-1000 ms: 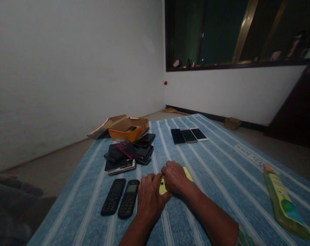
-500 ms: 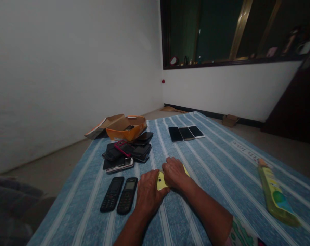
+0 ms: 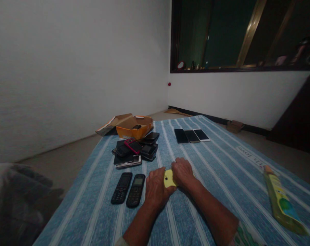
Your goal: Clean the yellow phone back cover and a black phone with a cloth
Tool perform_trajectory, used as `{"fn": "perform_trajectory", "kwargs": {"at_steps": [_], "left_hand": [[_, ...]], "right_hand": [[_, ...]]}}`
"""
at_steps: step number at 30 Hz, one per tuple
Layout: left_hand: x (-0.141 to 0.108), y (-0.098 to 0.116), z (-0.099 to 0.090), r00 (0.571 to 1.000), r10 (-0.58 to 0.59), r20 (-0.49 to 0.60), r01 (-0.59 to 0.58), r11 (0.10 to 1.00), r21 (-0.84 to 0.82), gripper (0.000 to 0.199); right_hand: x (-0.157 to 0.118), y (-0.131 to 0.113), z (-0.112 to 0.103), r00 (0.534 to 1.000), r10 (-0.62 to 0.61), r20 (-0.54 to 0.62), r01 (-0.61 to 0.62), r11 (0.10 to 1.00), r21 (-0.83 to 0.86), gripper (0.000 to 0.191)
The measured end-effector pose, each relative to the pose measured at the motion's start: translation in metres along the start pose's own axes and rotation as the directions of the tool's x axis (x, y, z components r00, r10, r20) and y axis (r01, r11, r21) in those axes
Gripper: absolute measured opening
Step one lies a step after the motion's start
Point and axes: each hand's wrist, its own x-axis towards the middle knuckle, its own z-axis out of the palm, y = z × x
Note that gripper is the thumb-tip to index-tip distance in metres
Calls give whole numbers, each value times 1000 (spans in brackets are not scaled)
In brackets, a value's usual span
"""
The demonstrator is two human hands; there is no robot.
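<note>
A yellow phone-shaped object point(image 3: 169, 179) with a small dark square lies crosswise between my hands, low over the striped blue cloth point(image 3: 206, 218). My left hand point(image 3: 156, 188) grips its left end, thumb along the near edge. Fingers of my right hand point(image 3: 182, 173) are curled over its right part and hide much of it. Just left of my left hand, two black keypad phones point(image 3: 121, 188) point(image 3: 136, 190) lie side by side.
Beyond the keypad phones is a pile of phones point(image 3: 134, 150), with an open orange box point(image 3: 134, 131) behind it. Three flat phones point(image 3: 181, 136) lie in a row farther back. A yellow-green bottle point(image 3: 283, 201) lies at the right.
The whole view has shifted, with the scene now farther right in the picture. Both hands still grip the yellow object; slightly more of its face shows between them.
</note>
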Motion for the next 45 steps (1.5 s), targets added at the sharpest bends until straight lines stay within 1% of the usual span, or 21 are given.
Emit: {"fn": "perform_trajectory", "kwargs": {"at_steps": [1, 3, 5, 8, 12, 15, 17, 21, 27, 30, 33, 37, 41, 43, 45], "left_hand": [[0, -1, 1, 1000, 6, -6, -6, 1000, -9, 61], [0, -2, 2, 1000, 24, -19, -24, 999, -23, 61], [1, -3, 3, 999, 31, -16, -32, 999, -25, 62], [1, -2, 2, 1000, 11, 6, -11, 1000, -6, 67], [1, 0, -1, 999, -4, 36, 4, 1000, 9, 68], [1, 0, 0, 1000, 7, 22, -7, 1000, 8, 66], [1, 0, 1, 1000, 8, 10, -8, 1000, 8, 63], [1, 1, 1, 1000, 0, 14, 0, 1000, 8, 60], [1, 4, -1, 1000, -13, 25, 13, 1000, 8, 54], [1, 6, -2, 999, -9, 32, 8, 1000, 8, 60], [2, 6, -3, 999, -6, 44, 6, 1000, 6, 67], [2, 6, -3, 999, -14, 42, 13, 1000, 9, 72], [2, 6, -2, 1000, -8, 23, 8, 1000, 14, 73], [1, 4, -1, 1000, 4, 16, -4, 1000, 10, 73], [1, 1, 2, 1000, 24, 11, -24, 1000, 5, 73]], "right_hand": [[0, -6, 2, 999, -48, -13, 49, 999, 13, 25], [-1, -13, 6, 994, -107, -37, 108, 994, 34, 24], [-3, -12, 8, 993, -111, -44, 113, 993, 45, 23], [-5, 4, 7, 998, -49, -30, 50, 998, 35, 24], [-10, 33, 6, 996, 88, -20, -88, 996, 2, 26], [-15, 43, 7, 991, 132, -38, -132, 991, 6, 27], [-20, 42, 7, 988, 150, -40, -150, 989, -1, 27], [-34, 33, 2, 981, 196, -5, -196, 980, -33, 27], [-59, 27, -3, 977, 210, 22, -208, 976, -69, 32], [-60, 23, -3, 970, 242, 26, -240, 968, -67, 33], [-51, 19, -2, 964, 267, 4, -266, 962, -60, 31], [-38, 19, 2, 971, 236, -34, -238, 970, -48, 30], [-37, 21, 9, 981, 178, -71, -180, 983, -26, 28], [-39, 17, 12, 991, 101, -90, -101, 995, 4, 25], [-41, 9, 15, 995, -9, -103, 13, 999, 41, 23]]}}
